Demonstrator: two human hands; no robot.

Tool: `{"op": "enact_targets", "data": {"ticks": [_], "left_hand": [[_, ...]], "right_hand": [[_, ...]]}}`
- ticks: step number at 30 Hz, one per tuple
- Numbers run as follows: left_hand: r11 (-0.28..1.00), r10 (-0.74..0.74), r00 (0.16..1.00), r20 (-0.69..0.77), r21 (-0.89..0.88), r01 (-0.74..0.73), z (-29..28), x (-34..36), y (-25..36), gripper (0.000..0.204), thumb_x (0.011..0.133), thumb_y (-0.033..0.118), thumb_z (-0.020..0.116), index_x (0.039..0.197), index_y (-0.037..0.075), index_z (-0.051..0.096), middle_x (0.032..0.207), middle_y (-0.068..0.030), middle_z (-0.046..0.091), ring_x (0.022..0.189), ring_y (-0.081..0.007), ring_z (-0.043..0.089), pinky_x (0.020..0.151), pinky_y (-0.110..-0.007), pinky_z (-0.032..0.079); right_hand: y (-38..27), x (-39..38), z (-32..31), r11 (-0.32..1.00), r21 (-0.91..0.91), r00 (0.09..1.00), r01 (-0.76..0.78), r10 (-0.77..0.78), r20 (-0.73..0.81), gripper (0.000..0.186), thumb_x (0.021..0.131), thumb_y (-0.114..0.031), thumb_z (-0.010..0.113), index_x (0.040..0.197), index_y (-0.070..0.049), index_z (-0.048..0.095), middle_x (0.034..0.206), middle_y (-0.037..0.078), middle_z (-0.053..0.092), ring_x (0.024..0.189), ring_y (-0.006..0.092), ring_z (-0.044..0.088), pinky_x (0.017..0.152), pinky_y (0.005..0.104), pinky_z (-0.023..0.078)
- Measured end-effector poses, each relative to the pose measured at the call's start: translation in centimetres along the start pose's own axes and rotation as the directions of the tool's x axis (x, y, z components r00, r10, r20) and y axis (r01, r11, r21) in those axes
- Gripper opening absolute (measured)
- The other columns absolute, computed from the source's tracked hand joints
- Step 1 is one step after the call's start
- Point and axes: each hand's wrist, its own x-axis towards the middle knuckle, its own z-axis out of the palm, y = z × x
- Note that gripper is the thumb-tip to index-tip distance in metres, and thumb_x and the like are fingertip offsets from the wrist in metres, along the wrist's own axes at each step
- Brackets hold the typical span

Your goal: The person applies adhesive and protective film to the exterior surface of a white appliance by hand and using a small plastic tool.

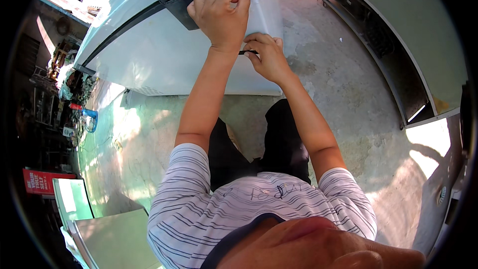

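A large white appliance cabinet (149, 55) stands before me, with a black trim strip (130, 26) along its top and a black bracket-like piece (175, 5) on it. My left hand (219, 17) is closed over the top edge by that bracket, fingers curled; what they hold is hidden. Lower, at the white corner, my right hand (264, 55) pinches a thin black piece (243, 52) that lies against the cabinet's face; I cannot tell what it is.
A greenish metal cabinet (398, 25) stands at the right. At the left are cluttered shelves, a blue object (89, 113), a red sign (37, 182) and pale green panels (107, 236). My legs are on the concrete floor (328, 99) below the appliance.
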Motion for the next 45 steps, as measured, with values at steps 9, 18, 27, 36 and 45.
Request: {"op": "enact_targets", "data": {"ticks": [9, 18, 27, 36, 45], "left_hand": [[0.938, -0.346, 0.935, -0.074, -0.068, 0.341, 1.3, -1.2, 2.5, 0.006, 0.073, 0.025, 0.076, 0.076, 0.02, 0.074, 0.061, 0.009, 0.048, 0.073, -0.0162, 0.048, 0.077, -0.033, 0.033], [0.895, -0.094, 0.975, 0.2, -0.412, 0.17, 0.0, -1.8, 5.6, 0.029, 0.075, 0.033, 0.077, 0.068, 0.008, 0.065, 0.057, 0.004, 0.051, 0.061, -0.0146, 0.049, 0.063, -0.031, 0.04], [0.749, -0.618, 0.732, 0.285, -0.069, 0.659, -2.5, -0.3, 1.1, 0.048, 0.081, 0.047, 0.072, 0.072, 0.001, 0.063, 0.053, -0.0003, 0.055, 0.047, -0.009, 0.048, 0.049, -0.027, 0.041], [0.678, -0.598, 0.713, 0.366, -0.244, 0.693, -2.7, -0.8, -0.6, 0.034, 0.087, 0.03, 0.065, 0.068, 0.002, 0.061, 0.051, 0.0024, 0.047, 0.051, -0.0065, 0.038, 0.049, -0.026, 0.034], [0.574, -0.659, 0.615, 0.433, -0.238, 0.783, -5.2, -4.0, -0.7, 0.031, 0.087, 0.023, 0.064, 0.064, 0.003, 0.056, 0.05, 0.004, 0.043, 0.051, -0.0039, 0.034, 0.048, -0.024, 0.032]], "right_hand": [[0.1, -0.2, 0.4, 1.0, -0.012, 0.998, -0.007, 0.006, -0.06, 0.01, 0.076, -0.002, 0.066, 0.083, -0.01, 0.067, 0.103, -0.001, 0.062, 0.1, 0.0185, 0.055, 0.084, 0.038, 0.031], [1.2, 0.1, 2.8, 0.794, 0.578, 0.963, -0.188, 0.266, -0.053, 0.022, 0.074, -0.005, 0.067, 0.096, -0.009, 0.065, 0.103, 0.003, 0.062, 0.099, 0.0216, 0.055, 0.084, 0.0378, 0.031], [0.1, 0.1, 0.7, 0.998, -0.054, 0.999, 0.025, -0.027, -0.038, 0.009, 0.075, -0.004, 0.068, 0.082, -0.009, 0.066, 0.101, -0.001, 0.064, 0.094, 0.0192, 0.056, 0.083, 0.0374, 0.031], [0.2, 0.1, 0.5, 0.997, -0.071, 0.999, 0.025, -0.027, -0.026, 0.009, 0.075, -0.004, 0.068, 0.082, -0.009, 0.067, 0.101, -0.002, 0.064, 0.092, 0.019, 0.056, 0.085, 0.0368, 0.031], [0.1, 0.1, 0.6, 0.995, -0.094, 1.0, 0.025, -0.026, -0.002, 0.009, 0.076, -0.004, 0.067, 0.083, -0.01, 0.067, 0.101, -0.003, 0.064, 0.093, 0.0185, 0.056, 0.086, 0.0369, 0.031]]}}
